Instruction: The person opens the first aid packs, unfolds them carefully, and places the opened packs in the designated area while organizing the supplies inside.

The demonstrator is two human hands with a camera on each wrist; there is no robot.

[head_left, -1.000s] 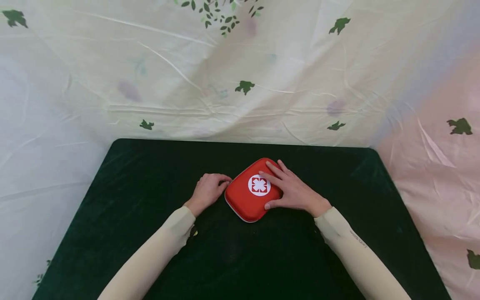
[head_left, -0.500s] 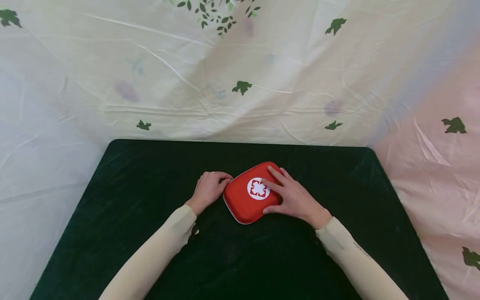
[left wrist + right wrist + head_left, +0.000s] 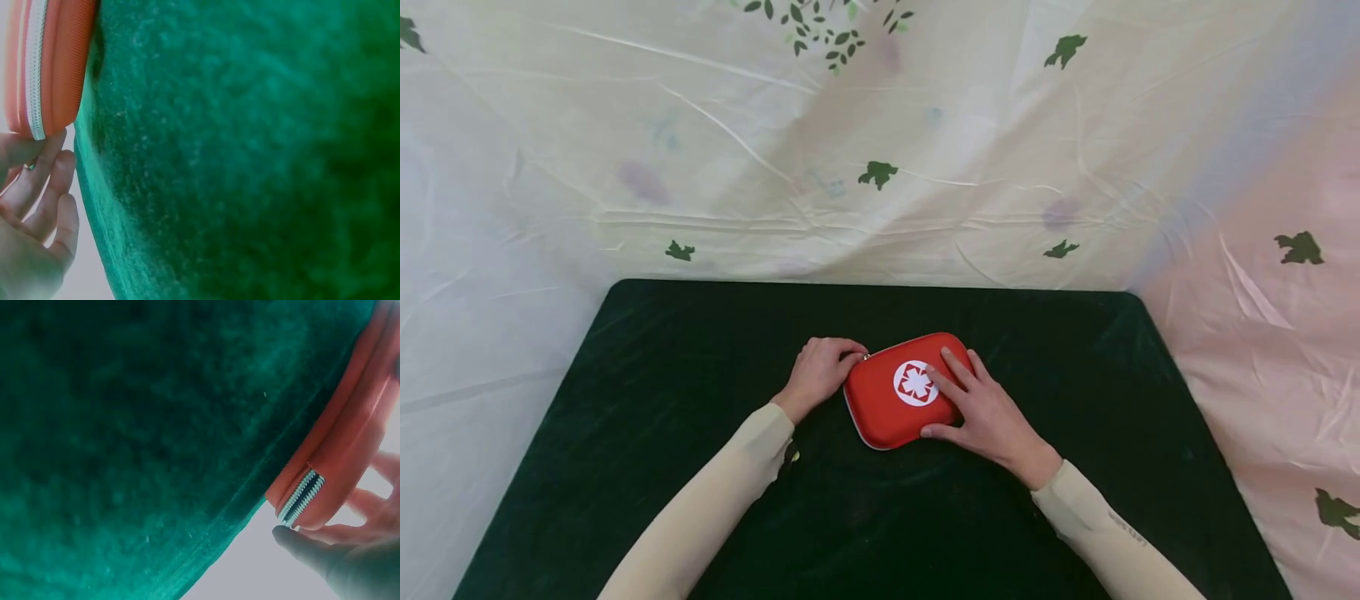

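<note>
A red first-aid case (image 3: 883, 408) with a white cross emblem lies on the dark green tabletop in the head view. My left hand (image 3: 815, 373) is at its far left corner, thumb and index finger pinching the small zipper pull (image 3: 867, 357). The left wrist view shows these fingers (image 3: 53, 172) right at the end of the white zipper (image 3: 35, 75). Across the case's right end, my right hand (image 3: 988, 412) grips it, fingers spread on the lid and thumb at the near edge. Silvery zipper teeth (image 3: 301, 497) show near the right thumb in the right wrist view.
The green-covered table (image 3: 715, 317) has rounded far corners. Pale cloth (image 3: 760, 150) with green leaf prints hangs right behind its far edge, and more cloth hangs along the left and right sides.
The case has turned clockwise in the head view, its long side now lying more level. My right hand has moved slightly towards me with it, while the left stays at the corner.
</note>
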